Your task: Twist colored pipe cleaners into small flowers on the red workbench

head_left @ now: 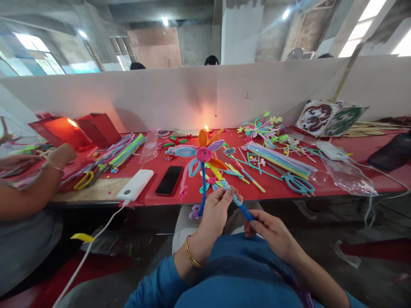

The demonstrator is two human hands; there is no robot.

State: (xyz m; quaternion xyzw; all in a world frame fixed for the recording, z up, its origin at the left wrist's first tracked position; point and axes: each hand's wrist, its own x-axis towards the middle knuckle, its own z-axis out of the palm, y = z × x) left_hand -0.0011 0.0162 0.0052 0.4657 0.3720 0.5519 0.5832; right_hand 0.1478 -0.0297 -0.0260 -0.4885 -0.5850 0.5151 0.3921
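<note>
A pipe-cleaner flower (204, 154) with a pink spiral centre and blue, orange and purple petals stands upright above my lap. Its wrapped stem (236, 200) runs down to the right in yellow, light blue and darker blue. My left hand (217, 212) pinches the light blue middle of that stem. At the stem's dark blue lower end, my right hand (269, 231) grips it between thumb and fingers. A dark blue strand (203, 188) hangs from the flower, ending in a small purple loop flower (195, 212) beside my left wrist.
On the red table (154, 196) are a black phone (169, 180), white power bank (135, 185), blue scissors (298, 183), bundled pipe cleaners (279, 159) and a lit flame (206, 128). A person's arm (48, 175) works at the left beside yellow-handled scissors (84, 180). A white partition stands behind.
</note>
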